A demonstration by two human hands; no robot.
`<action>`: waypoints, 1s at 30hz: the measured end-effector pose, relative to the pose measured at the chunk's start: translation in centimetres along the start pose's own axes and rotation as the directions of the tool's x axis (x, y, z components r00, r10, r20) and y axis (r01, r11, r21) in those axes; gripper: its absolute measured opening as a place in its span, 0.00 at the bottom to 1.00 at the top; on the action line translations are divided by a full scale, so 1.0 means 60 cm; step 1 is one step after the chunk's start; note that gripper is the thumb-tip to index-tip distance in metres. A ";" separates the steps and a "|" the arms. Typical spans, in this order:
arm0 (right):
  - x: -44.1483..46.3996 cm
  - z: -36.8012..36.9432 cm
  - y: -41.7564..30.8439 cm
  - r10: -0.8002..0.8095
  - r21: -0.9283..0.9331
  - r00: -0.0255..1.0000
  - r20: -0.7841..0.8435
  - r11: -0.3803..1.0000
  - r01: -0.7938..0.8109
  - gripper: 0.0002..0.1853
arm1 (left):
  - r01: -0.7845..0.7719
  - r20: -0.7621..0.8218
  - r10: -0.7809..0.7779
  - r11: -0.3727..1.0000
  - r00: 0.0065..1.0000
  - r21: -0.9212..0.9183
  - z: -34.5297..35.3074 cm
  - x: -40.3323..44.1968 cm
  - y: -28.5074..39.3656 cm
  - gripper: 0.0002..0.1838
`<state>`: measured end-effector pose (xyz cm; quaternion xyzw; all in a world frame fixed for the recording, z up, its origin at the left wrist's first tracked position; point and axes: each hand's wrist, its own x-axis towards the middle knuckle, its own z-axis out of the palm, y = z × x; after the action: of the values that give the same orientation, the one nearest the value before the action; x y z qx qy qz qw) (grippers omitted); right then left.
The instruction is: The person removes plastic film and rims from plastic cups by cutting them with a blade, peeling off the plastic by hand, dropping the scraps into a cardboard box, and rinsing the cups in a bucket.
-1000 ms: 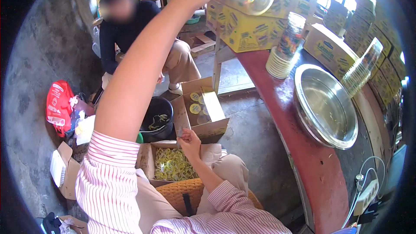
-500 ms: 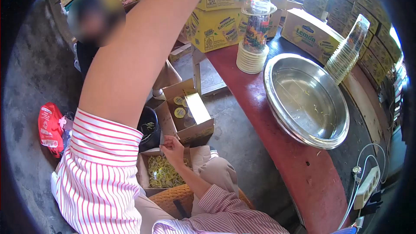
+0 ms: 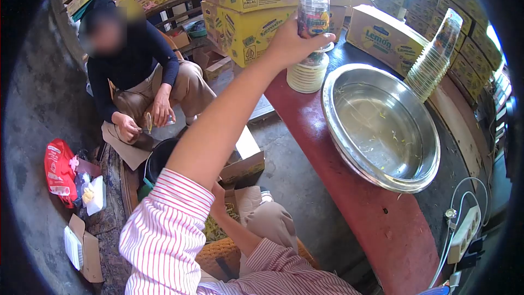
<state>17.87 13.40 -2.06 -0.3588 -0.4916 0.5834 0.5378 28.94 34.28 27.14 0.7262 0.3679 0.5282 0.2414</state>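
My left hand (image 3: 299,43) reaches across to the table with its fingers and thumb wrapped round a printed clear plastic cup (image 3: 315,6). That cup stands upside down at the top of a stack of cups (image 3: 307,75) with pale, ribbed rims. To the right of the stack is a wide steel basin (image 3: 333,126), with thin yellowish shreds on its bottom. My right hand (image 3: 218,197) is low at the cardboard box of yellow-green shreds (image 3: 215,230); my left forearm covers its fingers.
A second nested cup stack (image 3: 436,57) leans behind the basin. Yellow lemon-print cartons (image 3: 262,33) stand at the back. A co-worker (image 3: 131,49) sits at the left, handling small items. A power strip (image 3: 464,236) with cables lies at the right table edge.
My left hand has come down from the top of the view onto the cup stack. The co-worker has come into fuller view. My forearm now covers my right hand's fingers.
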 end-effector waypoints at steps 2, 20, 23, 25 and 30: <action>0.001 -0.003 -0.003 -0.031 -0.099 0.999 0.021 0.995 0.033 0.17 | 0.019 0.031 -0.016 0.996 0.999 -0.092 0.007 0.001 -0.014 0.37; 0.007 0.003 -0.027 0.028 0.055 0.999 -0.043 0.998 -0.026 0.15 | 0.014 0.025 -0.014 1.000 1.000 0.003 0.017 0.002 -0.049 0.39; 0.008 0.012 -0.007 -0.008 0.070 0.997 -0.076 0.997 0.014 0.16 | 0.029 0.031 -0.029 1.000 0.999 0.013 0.019 0.001 -0.057 0.40; 0.003 0.014 0.001 0.038 0.112 0.996 -0.077 0.993 -0.030 0.16 | 0.041 -0.005 -0.041 0.991 0.999 0.128 0.024 -0.011 -0.056 0.40; 0.004 0.006 -0.031 0.015 0.049 0.998 -0.066 0.999 -0.012 0.15 | 0.011 -0.029 -0.010 0.999 1.000 0.032 0.033 -0.018 -0.068 0.41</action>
<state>18.01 13.46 -0.13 -0.3679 -0.4568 0.5866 0.5585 29.47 35.99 22.85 0.7203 0.3838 0.5314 0.2271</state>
